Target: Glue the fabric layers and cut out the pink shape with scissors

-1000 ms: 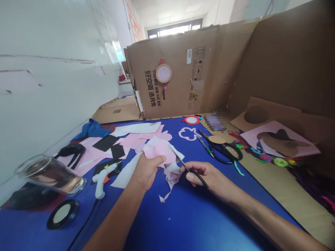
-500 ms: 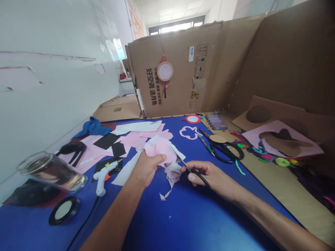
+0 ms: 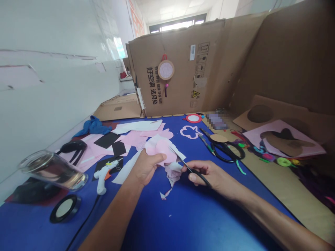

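My left hand (image 3: 145, 168) pinches a pink and white paper piece (image 3: 162, 150) and holds it up above the blue table (image 3: 183, 216). My right hand (image 3: 209, 174) is closed round the black handles of small scissors (image 3: 186, 164). Their blades reach into the paper's right edge. Cut paper strips (image 3: 171, 176) hang below the piece, and a small scrap (image 3: 163, 196) lies on the blue surface under them.
A white glue gun (image 3: 103, 174), a glass jar (image 3: 53, 170) and a black tape roll (image 3: 64, 208) sit at the left. Pink, white and black paper sheets (image 3: 125, 137) lie behind. Large black scissors (image 3: 225, 150) and cardboard walls (image 3: 183, 76) stand to the right and back.
Both hands stay almost where they were; the scissors keep working at the paper's edge. The view has shifted slightly.
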### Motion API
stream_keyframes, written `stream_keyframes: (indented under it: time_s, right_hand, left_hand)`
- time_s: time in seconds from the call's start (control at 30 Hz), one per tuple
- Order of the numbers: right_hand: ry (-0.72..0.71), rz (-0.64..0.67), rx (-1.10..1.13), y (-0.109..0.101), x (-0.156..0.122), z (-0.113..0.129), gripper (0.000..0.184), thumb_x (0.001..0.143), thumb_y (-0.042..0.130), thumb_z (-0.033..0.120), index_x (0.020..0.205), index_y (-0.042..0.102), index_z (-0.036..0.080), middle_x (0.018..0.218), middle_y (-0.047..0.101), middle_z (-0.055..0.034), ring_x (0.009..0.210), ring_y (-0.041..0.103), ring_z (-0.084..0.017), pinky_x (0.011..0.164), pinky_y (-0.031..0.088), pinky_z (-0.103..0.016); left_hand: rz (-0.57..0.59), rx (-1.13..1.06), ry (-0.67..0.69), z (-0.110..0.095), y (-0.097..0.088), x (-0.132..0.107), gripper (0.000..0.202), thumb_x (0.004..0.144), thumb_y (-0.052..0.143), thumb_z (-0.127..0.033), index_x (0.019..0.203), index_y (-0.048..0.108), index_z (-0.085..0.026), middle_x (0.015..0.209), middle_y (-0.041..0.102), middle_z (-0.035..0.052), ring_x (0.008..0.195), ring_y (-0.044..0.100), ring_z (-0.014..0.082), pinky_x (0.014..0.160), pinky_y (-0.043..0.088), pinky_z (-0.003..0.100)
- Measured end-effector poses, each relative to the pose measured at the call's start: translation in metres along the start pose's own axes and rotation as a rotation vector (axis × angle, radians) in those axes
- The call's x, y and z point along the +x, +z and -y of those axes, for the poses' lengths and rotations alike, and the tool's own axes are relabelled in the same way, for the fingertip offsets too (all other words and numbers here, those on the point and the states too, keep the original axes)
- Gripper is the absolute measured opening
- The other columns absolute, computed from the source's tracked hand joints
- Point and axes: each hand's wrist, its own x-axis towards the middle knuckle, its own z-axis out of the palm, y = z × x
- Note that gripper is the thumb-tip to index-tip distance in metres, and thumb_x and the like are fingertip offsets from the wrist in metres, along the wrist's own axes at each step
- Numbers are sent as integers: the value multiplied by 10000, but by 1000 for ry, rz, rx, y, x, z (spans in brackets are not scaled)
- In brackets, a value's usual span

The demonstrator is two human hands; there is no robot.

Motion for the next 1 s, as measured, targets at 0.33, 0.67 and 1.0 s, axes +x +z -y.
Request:
stream_keyframes:
  time_s: [0.33,0.67,1.0]
  right_hand:
    - [1,32,-11,-2,0,0,505,879,800,675,1079,815,212,743,514,27,655,327,-135,589,255,-278]
    - [13,18,12,0,2,-6,548,864,810,705,1093,785,208,758,488,36,680,341,-132,602,246,-267]
    - [7,11,10,-1,3,-6,586,850,805,735,1098,767,205,756,515,25,690,392,-138,609,277,-265]
  left_hand:
    - [41,-5,-64,1,-8,2,378,618,918,-176,977,803,-145,896,783,92,764,712,233,644,579,337]
    - [13,0,-62,2,-5,2,361,623,934,-193,954,804,-136,881,782,79,766,704,214,656,587,321]
    - [19,-35,-32,4,0,1,360,620,916,-167,955,791,-125,876,768,69,766,684,202,634,561,307]
